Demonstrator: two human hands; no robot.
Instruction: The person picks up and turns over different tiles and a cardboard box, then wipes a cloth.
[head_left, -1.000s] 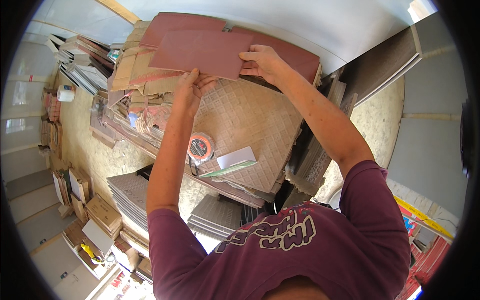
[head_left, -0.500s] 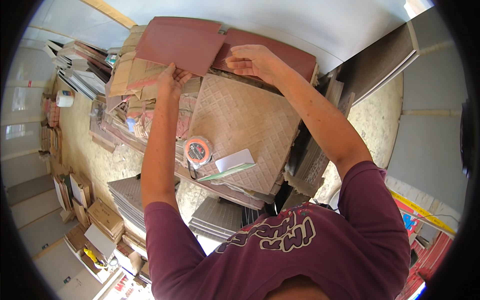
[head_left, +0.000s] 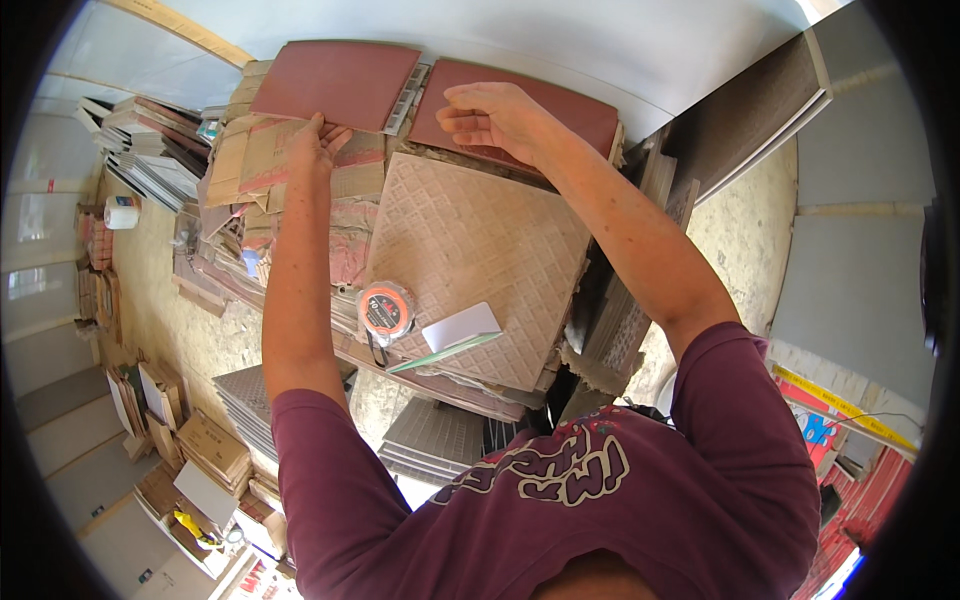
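A flat reddish-brown tile (head_left: 335,85) lies at the back left, and my left hand (head_left: 316,148) holds its near edge with the thumb on top and fingers beneath. My right hand (head_left: 490,122) hovers over a second reddish-brown tile (head_left: 560,105) at the back right; its fingers are loosely bent and apart, with nothing in them. Between the two tiles shows a narrow grey ribbed strip (head_left: 406,98). Nearer me is a large beige tile with a raised lattice pattern (head_left: 480,240). On it rest an orange-and-black round tape measure (head_left: 386,310) and a small white-and-green pad (head_left: 460,330).
Torn cardboard (head_left: 255,155) covers the stack at left. A pale wall (head_left: 600,50) rises behind. Dark boards (head_left: 745,120) lean at the right. Grey tile stacks (head_left: 430,435) stand below, and cardboard boxes (head_left: 215,445) sit at lower left.
The left tile has moved left with my left hand, and the grey strip between the tiles now shows. My right hand stays over the right tile.
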